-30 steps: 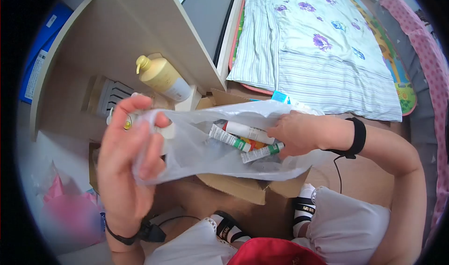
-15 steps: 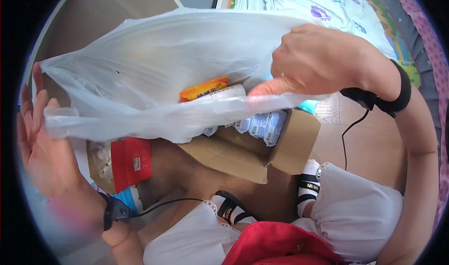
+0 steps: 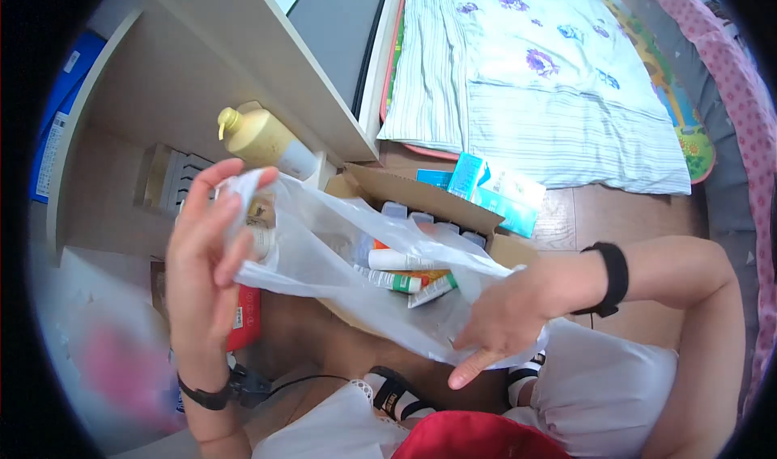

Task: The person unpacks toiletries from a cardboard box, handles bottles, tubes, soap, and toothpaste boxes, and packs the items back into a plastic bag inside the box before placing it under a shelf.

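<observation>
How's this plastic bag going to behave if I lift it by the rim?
Probably floppy: the plastic bag looks thin and creased, its edges bending between the left hand and right hand. Its contents may slide together, since the green-capped tubes seem to lie loose and askew. It might also snag on the cardboard box, whose flaps stand open close by.

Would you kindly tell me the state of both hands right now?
Left hand: holding the translucent white plastic bag.
Right hand: at the bag's opposite side; grip cannot be told.
</observation>
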The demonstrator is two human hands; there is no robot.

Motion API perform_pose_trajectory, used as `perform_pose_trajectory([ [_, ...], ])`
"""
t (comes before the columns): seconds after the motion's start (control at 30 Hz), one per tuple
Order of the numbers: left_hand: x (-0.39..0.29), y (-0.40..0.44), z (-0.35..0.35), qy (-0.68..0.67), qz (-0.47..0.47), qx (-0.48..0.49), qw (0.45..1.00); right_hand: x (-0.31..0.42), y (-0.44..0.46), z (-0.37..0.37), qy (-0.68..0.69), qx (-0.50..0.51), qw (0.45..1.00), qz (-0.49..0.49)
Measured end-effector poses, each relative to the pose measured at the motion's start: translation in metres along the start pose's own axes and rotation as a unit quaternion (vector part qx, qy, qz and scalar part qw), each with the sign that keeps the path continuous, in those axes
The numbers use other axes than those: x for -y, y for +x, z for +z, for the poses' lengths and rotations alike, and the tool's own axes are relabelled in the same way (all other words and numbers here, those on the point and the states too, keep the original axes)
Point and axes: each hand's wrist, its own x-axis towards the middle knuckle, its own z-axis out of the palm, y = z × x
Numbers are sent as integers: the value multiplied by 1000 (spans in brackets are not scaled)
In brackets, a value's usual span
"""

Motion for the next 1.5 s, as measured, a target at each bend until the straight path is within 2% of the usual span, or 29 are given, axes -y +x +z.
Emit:
perform_pose_trajectory([
  [0.03, 4, -3, 5, 31, -18, 13, 999, -4, 5, 6, -1, -4, 1000, 6],
  [0.13, -5, -10, 12, 45, 6, 60, 997, -22, 6, 6, -50, -86, 995, -15],
  [0.23, -8, -13, 14, 59, 7, 108, 992, -10, -4, -11, -36, -22, 997, 60],
  [0.33, -9, -19, 18, 70, 17, 110, 991, -19, 5, 2, -40, -29, 999, 16],
  [0.47, -8, -20, 19, 94, 185, 71, 976, -17, 9, 8, -89, 5, 994, 66],
  [0.53, -11, -21, 17, 123, 222, 64, 965, -10, 8, 4, -98, 49, 991, 80],
  [0.63, -3, -18, 29, 154, 193, 20, 969, -2, 7, 7, -78, 45, 996, 18],
  [0.73, 6, -18, 27, 76, 28, 69, 994, -1, 4, 8, -68, -2, 996, -62],
  [0.8, 5, -15, 19, 105, -4, 92, 990, -13, -11, -6, -61, -183, 959, -206],
  [0.83, 5, -15, 16, 119, -21, 104, 987, -29, -15, -26, 26, -234, 920, -314],
  [0.87, 7, -16, 22, 119, 1, 83, 989, -15, -38, -52, 138, -279, 933, -177],
  [0.9, 8, -16, 18, 144, -11, 91, 985, -2, -62, -78, 271, -332, 902, -50],
  [0.93, 9, -14, 10, 170, -21, 102, 980, -34, -65, -91, 264, -435, 859, -57],
  [0.97, 10, -13, 8, 197, -30, 114, 973, -72, -67, -99, 178, -538, 824, -15],
  [1.0, 6, -15, 15, 265, -31, 105, 958, -109, -67, -100, 49, -594, 801, 59],
  [1.03, 8, -16, 15, 319, -22, 130, 939, -150, -61, -90, -46, -575, 801, 161],
  [1.07, 11, -15, 12, 372, -12, 154, 915, -189, -50, -68, -98, -584, 788, 167],
  [1.1, 14, -14, 12, 424, -2, 175, 888, -204, -39, -46, -77, -524, 807, 260],
  [1.13, 18, -15, 14, 430, -7, 178, 885, -204, -30, -23, -41, -459, 828, 320],
  [1.17, 21, -16, 17, 438, -13, 179, 881, -200, -20, -2, -79, -406, 831, 372],
  [1.2, 22, -15, 21, 445, -20, 178, 877, -202, -12, 17, -99, -392, 832, 380],
  [1.27, 22, -10, 29, 462, -18, 204, 863, -205, 8, 46, -92, -437, 807, 387],
  [1.3, 22, -8, 32, 470, -18, 215, 856, -208, 16, 53, -87, -466, 790, 388],
  [1.4, 23, 2, 52, 533, -4, 251, 808, -213, 26, 50, -144, -465, 785, 384],
  [1.5, 30, 1, 70, 643, 210, 233, 698, -208, 19, 25, -68, -446, 806, 384],
])
